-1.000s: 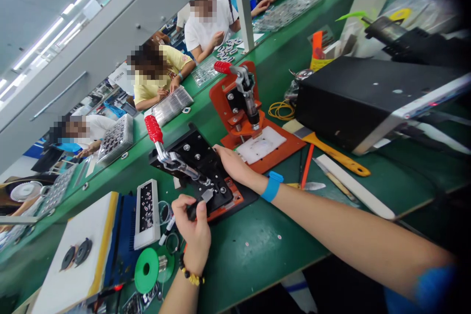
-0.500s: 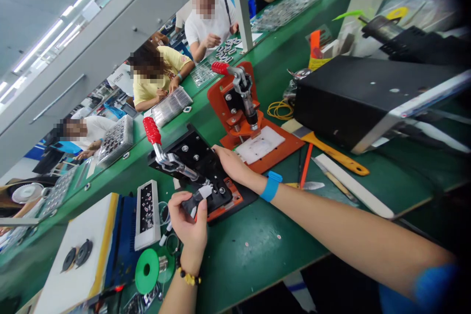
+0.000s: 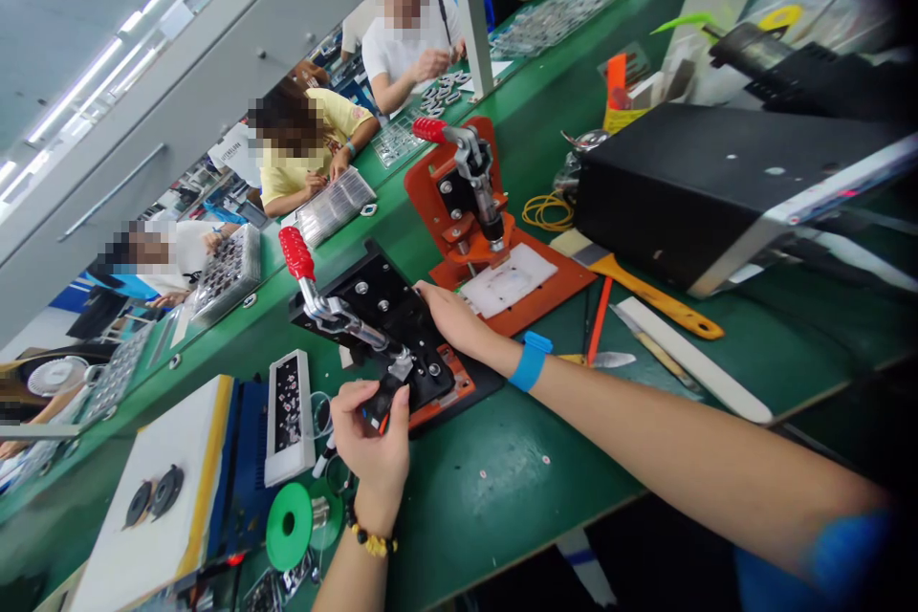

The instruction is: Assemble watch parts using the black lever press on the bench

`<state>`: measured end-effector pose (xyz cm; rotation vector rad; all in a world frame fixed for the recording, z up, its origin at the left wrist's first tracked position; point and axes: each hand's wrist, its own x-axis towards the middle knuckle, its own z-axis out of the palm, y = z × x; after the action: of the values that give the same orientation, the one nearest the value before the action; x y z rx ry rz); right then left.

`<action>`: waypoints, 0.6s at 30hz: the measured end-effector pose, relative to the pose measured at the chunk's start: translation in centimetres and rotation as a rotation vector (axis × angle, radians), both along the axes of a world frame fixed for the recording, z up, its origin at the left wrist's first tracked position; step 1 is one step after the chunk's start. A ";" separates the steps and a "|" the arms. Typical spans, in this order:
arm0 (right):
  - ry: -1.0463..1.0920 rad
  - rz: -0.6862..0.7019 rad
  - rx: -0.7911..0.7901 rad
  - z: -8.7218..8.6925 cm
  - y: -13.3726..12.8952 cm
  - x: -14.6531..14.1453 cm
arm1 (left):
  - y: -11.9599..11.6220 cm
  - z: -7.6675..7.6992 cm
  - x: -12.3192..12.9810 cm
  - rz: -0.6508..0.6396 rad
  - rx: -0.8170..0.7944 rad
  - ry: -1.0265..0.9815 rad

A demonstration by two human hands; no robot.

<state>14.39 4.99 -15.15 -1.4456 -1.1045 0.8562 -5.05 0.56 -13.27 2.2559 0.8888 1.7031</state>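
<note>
In the head view, a black press fixture [image 3: 369, 292] with a red-handled toggle clamp [image 3: 297, 253] stands on an orange-edged base. My left hand [image 3: 373, 435] pinches a small dark part [image 3: 387, 392] between thumb and fingers, close to the fixture's front. The part carries a silvery tab, and an orange-red bit shows by the thumb. Its exact kind cannot be made out. My right hand [image 3: 455, 320] is closed on the right side of the black fixture, its fingertips partly hidden. Behind it stands an orange clamp fixture [image 3: 459, 201] with a white plate [image 3: 509, 279].
To the right lie a yellow-handled brush [image 3: 656, 296], a white strip [image 3: 692, 359] and a black box [image 3: 717, 182]. On the left are a tray of small parts [image 3: 289, 416], a green spool [image 3: 289, 526] and a white pad [image 3: 158, 440]. Co-workers sit across the bench.
My left hand has shifted slightly right and the dark part has turned, its tab now nearer the clamp's tip. My right hand stays on the fixture.
</note>
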 end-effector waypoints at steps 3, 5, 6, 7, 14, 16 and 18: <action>-0.005 -0.003 0.026 -0.2 0.2 0.0 | -0.1 0.1 -0.1 -0.036 -0.035 0.023; -0.008 -0.001 0.028 -0.3 0.2 0.0 | -0.2 0.0 -0.2 -0.039 -0.035 0.035; -0.006 -0.001 0.022 -0.4 0.2 0.0 | -0.3 0.0 -0.2 -0.030 -0.033 0.038; -0.002 -0.001 0.015 -0.4 0.2 0.0 | -0.3 0.0 -0.2 -0.019 -0.031 0.039; -0.043 0.010 0.010 -0.3 0.2 0.1 | 1.5 0.5 -1.6 0.019 -0.124 0.189; -0.055 0.009 -0.007 -0.2 0.1 0.0 | 2.2 0.6 -2.1 -0.024 -0.176 0.246; -0.071 0.001 -0.011 0.0 0.1 0.0 | 2.5 0.7 -2.4 -0.075 -0.196 0.278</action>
<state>14.36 5.05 -15.16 -1.4942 -1.1548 0.8183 -7.47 3.06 -12.54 2.3908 0.9649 1.2310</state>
